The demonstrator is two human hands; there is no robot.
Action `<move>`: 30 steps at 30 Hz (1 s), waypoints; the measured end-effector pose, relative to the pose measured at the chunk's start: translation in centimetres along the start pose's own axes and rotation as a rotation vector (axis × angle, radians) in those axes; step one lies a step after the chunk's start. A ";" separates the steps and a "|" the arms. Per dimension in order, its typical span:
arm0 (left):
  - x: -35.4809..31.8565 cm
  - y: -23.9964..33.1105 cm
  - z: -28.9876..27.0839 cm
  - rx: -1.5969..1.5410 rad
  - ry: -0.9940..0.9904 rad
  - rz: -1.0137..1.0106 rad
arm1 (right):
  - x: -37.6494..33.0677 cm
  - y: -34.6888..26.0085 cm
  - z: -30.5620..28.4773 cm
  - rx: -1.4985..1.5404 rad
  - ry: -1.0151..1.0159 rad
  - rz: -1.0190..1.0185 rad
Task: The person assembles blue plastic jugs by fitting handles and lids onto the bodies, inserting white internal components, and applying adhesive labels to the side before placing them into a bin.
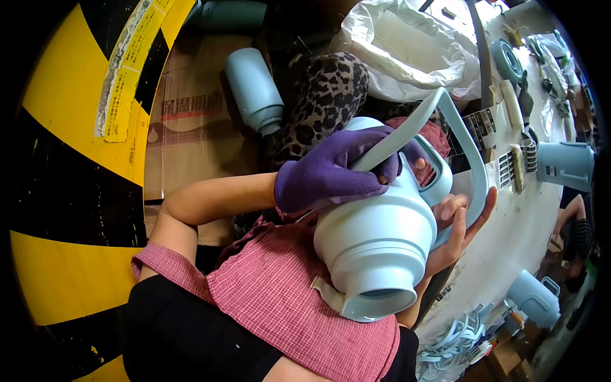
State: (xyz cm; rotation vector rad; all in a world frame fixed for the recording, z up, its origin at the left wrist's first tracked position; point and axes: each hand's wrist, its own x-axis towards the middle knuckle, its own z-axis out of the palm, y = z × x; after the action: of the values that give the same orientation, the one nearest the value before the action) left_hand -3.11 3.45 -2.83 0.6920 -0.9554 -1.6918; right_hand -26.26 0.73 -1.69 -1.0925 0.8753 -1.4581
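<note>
A pale blue thermos jug casing (382, 245) lies tilted across my lap, its wide spout end toward me. My left hand (344, 167), in a purple glove, closes round the casing's upper part and one end of the long carrying handle (407, 130). A fixed side grip (438, 167) stands out beside that glove. On the casing's right side my bare right hand (459, 219) supports it, the fingers bent against the carrying handle's other arm and one finger stretched upward. Part of the right palm is hidden behind the casing.
Another blue casing (253, 86) lies on flattened cardboard (191, 127) at left, beside a yellow-and-black striped surface (70, 108). A white plastic bag (407, 44) sits ahead. On the right-hand worktable (474, 280) are loose handles (455, 340) and blue jugs (534, 299); a person (576, 219) is beyond.
</note>
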 end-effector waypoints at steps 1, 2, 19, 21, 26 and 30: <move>0.1 -0.3 0.1 0.013 -0.006 0.060 | -0.1 0.3 -0.2 -0.018 0.061 0.015; 0.2 -0.4 0.2 0.015 -0.006 0.097 | -0.2 0.4 -0.5 -0.027 0.032 0.000; 5.1 2.0 -2.7 0.343 -0.313 0.764 | 1.5 3.4 -0.4 0.044 0.113 -0.264; 6.4 4.3 -2.0 0.035 -0.390 0.530 | 3.6 3.8 -0.4 0.015 0.114 -0.182; 12.6 12.3 -1.8 0.852 -0.008 0.974 | 9.0 3.7 -3.6 0.032 0.155 -0.150; 13.5 9.7 -7.1 2.187 -0.097 1.312 | 11.3 2.5 -14.2 -0.047 0.347 -0.224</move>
State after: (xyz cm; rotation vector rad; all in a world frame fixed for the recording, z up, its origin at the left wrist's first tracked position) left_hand 3.30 -12.80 1.83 0.7746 -2.3279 0.9927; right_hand -39.16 -11.32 -6.53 -1.0124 1.0580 -1.8590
